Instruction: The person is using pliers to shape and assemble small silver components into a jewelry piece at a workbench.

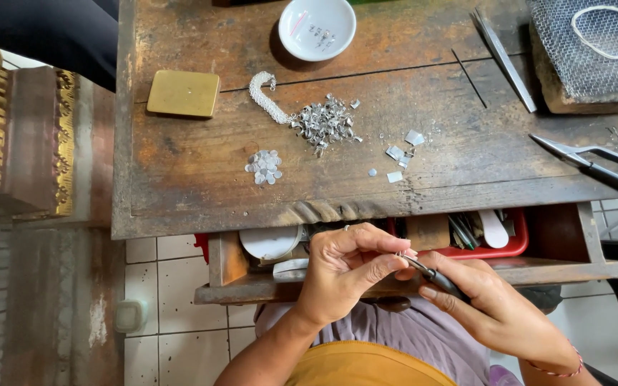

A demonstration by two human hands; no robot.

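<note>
— What do we have in our hands?

— Our right hand (491, 304) is closed around small dark pliers (434, 275), their tips pointing left. Our left hand (345, 268) pinches a tiny silver piece (400, 254) between thumb and forefinger, right at the plier tips. It is too small for us to tell its shape. Both hands sit over the open drawer (395, 286), below the front edge of the wooden workbench (202, 193).

— And on the bench above us?

— A heap of small silver links (325, 123), touching the end of a woven silver chain (266, 96). To their left, a brass block (183, 93); below them, a cluster of small silver discs (264, 166). Right of the heap lie a few flat silver scraps (403, 154).

— Farther back?

— A white dish (317, 27) with some bits in it, tweezers (503, 57), and metal shears (595, 166) at the right edge.
</note>
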